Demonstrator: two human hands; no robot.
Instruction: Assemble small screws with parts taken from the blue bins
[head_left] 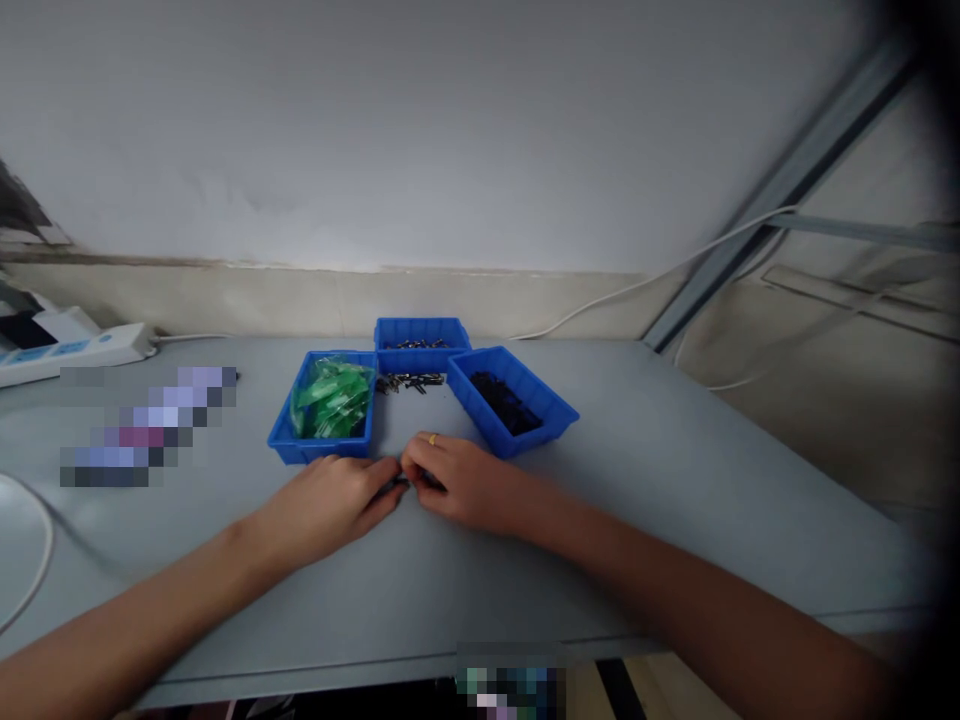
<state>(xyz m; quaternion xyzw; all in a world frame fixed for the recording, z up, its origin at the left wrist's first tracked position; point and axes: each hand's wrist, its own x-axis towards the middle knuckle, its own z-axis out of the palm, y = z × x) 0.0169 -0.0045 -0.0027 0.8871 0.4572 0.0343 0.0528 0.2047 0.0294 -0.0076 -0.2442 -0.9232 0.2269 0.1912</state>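
Observation:
My left hand (330,505) and my right hand (461,480) rest on the grey table (637,480) with fingertips meeting. Between them they pinch a small dark part (409,483), too small to make out. A gold ring sits on my right hand. Just beyond the hands stand three blue bins: the left bin (300,445) holds green plastic bags (330,398), the back bin (421,335) holds small metal pieces, the right bin (551,415) holds small black parts. A loose heap of small metal pieces (411,381) lies on the table between the bins.
A white power strip (75,350) lies at the far left by the wall. A white cable (660,272) runs along the wall to the right. A grey metal frame (795,170) slants up at the right. The table's front edge is close to me.

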